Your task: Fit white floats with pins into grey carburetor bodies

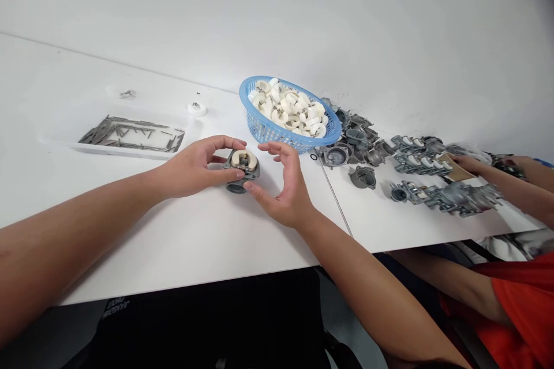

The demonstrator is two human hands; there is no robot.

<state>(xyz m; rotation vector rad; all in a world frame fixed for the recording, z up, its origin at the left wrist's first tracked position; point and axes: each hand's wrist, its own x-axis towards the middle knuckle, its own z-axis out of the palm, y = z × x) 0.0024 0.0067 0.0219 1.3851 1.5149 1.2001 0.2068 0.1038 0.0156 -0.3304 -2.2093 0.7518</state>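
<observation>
A grey metal carburetor body (236, 186) stands on the white table in front of me, its open top facing up. Seated in that top is a white, horseshoe-shaped float (243, 159) with a small metal piece at its middle. My left hand (194, 167) grips the carburetor body from the left, thumb along the near rim and fingers behind it. On the other side, my right hand (283, 187) is curved with fingers and thumb spread apart. Its thumb tip comes close to the body's right edge; whether it touches I cannot tell.
A blue basket (277, 130) heaped with white floats stands behind. A translucent tray (116, 153) of thin metal pins lies left, near a loose float (197, 109). Carburetor bodies (357, 138) are piled right, with rows of assembled carburetors (422, 155) beside a co-worker's hand (465, 164).
</observation>
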